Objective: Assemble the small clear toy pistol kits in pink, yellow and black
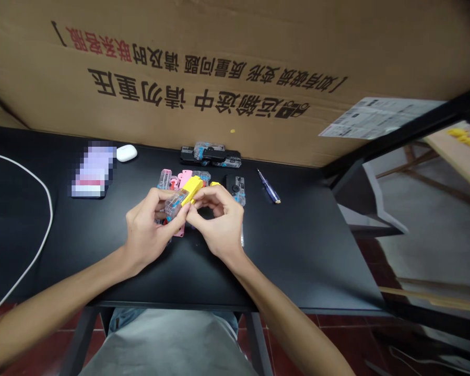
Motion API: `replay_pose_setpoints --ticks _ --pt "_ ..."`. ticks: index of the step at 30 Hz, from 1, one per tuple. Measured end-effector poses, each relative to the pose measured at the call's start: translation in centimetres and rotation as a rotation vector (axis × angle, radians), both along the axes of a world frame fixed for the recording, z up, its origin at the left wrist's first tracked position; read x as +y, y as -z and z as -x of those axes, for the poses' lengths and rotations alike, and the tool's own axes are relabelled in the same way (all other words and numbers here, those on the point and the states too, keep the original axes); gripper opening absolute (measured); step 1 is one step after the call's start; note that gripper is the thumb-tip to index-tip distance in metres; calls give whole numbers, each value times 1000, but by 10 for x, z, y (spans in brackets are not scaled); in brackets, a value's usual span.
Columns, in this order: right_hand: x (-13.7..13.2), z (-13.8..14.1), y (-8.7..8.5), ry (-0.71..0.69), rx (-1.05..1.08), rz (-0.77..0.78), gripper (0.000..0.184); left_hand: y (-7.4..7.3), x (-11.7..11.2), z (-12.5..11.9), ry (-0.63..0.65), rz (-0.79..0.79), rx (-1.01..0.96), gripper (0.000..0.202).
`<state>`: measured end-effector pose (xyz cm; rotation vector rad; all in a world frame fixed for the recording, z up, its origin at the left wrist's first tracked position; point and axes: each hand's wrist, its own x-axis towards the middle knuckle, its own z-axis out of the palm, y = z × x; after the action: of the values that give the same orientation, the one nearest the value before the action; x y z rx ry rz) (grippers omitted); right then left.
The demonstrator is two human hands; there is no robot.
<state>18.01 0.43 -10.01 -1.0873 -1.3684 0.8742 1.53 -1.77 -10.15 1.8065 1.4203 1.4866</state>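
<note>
Above the black table, my left hand is closed around a small yellow and clear plastic piece. Its clear end shows blue parts inside and points toward my left palm. My right hand pinches at the lower right side of the same piece, its fingertips touching it. Whether a smaller part sits between the right fingertips is hidden. Behind and below the hands lie pink and clear plastic pieces, partly covered. Just right of them rests a black and clear piece with blue parts.
A stack of black and clear pieces lies against the large cardboard box. On the right is a screwdriver. At left are a phone, a white earbud case and a white cable.
</note>
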Motion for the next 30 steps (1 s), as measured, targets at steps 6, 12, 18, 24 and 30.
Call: replay_pose_setpoints --ticks 6,12,18,24,30 --pt "0 1 1 -14 31 28 15 0 0 -1 -9 6 -3 19" --pt "-1 2 1 11 49 -18 15 -5 -1 -4 -26 50 -27 19" --pt "0 2 1 24 30 -1 14 -7 0 -5 -32 106 -67 20" --pt "0 6 2 34 84 15 15 -6 1 -6 -39 61 -36 17" --pt "2 4 1 34 71 13 15 -7 0 -10 -35 113 -109 22"
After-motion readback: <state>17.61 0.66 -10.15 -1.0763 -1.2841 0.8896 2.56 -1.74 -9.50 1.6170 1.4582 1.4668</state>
